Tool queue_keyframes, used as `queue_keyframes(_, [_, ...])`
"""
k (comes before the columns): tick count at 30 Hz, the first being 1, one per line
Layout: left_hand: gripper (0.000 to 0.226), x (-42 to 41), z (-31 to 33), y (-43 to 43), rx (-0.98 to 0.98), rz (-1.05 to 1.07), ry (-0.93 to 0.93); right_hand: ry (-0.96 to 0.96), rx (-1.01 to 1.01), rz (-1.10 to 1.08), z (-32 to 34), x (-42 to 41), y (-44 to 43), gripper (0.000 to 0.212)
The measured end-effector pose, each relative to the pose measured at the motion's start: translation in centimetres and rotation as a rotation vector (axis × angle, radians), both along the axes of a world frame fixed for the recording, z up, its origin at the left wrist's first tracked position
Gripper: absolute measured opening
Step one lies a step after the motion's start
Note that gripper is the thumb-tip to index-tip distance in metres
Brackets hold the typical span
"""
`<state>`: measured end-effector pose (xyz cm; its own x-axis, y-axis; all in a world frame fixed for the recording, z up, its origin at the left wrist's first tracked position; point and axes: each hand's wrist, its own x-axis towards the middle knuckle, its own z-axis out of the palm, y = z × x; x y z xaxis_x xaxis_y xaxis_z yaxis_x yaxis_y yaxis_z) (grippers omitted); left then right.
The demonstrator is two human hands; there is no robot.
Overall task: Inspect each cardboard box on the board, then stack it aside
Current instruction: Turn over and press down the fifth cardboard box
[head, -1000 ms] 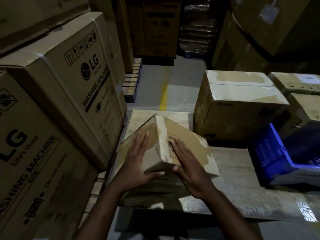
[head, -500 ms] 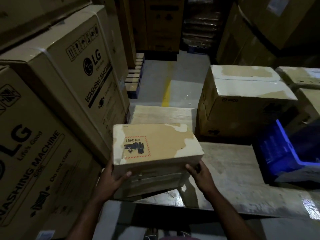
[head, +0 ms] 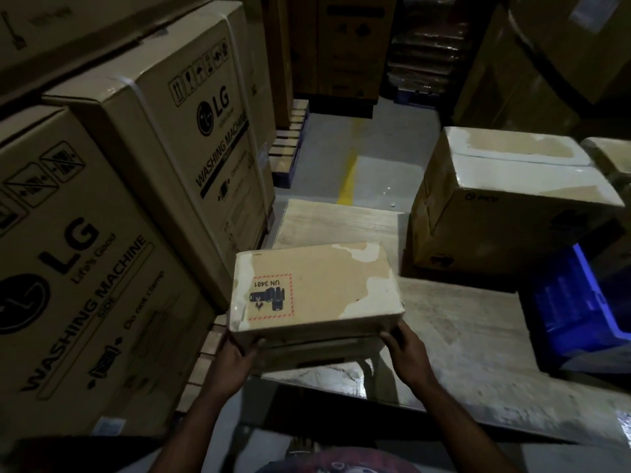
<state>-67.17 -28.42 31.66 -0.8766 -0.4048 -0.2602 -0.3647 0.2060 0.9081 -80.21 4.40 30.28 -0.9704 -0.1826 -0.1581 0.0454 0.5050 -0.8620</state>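
Observation:
A small cardboard box (head: 327,285) with a red-bordered UN 3481 label and torn white patches is held level above the pale wooden board (head: 461,339). My left hand (head: 235,360) grips its near left corner, thumb on the front face. My right hand (head: 406,353) holds the near right corner from below. Directly under it a second flat box (head: 317,356) shows its front edge. A larger cardboard box (head: 505,206) stands on the board at the back right.
Tall LG washing machine cartons (head: 143,186) wall in the left side. A blue crate (head: 580,312) sits at the right edge. A grey floor aisle with a yellow line (head: 348,175) runs ahead, with wooden pallets (head: 290,138) and dark stacked goods behind.
The box was tilted on edge under both palms a second ago. It has been turned flat with the label face up, and both hands have shifted to its near corners.

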Motion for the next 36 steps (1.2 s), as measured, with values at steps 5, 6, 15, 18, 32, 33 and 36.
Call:
queue_keyframes(5, [0.066, -2.1, 2.7, 0.8, 0.052, 0.037, 0.053, 0.112, 0.022, -0.049, 3.8, -0.6, 0.4, 0.020])
queue_keyframes(6, [0.069, -2.4, 2.8, 0.8, 0.070, 0.030, 0.058, 0.151, 0.056, -0.084, 4.5, -0.6, 0.7, 0.019])
queue_keyframes(15, [0.046, -4.2, 4.1, 5.1, 0.058, -0.007, 0.053, 0.227, 0.364, -0.320, 7.6, 0.7, 2.1, 0.037])
queue_keyframes(18, [0.066, -4.6, 3.1, 5.9, -0.013, -0.073, 0.017, 0.178, 0.461, -0.316, 6.3, 1.8, 2.9, 0.041])
queue_keyframes(32, [0.072, -10.1, -0.7, 6.7, -0.242, -0.147, -0.114, -0.044, 0.467, -0.222, 2.0, 1.1, 3.2, 0.078])
queue_keyframes(33, [0.072, -10.3, -0.7, 6.8, -0.262, -0.145, -0.110, -0.040, 0.470, -0.216, 2.1, 1.0, 3.2, 0.078])
queue_keyframes(36, [0.070, -10.4, -0.7, 7.0, -0.330, -0.134, -0.093, -0.036, 0.477, -0.205, 2.2, 1.0, 3.1, 0.079])
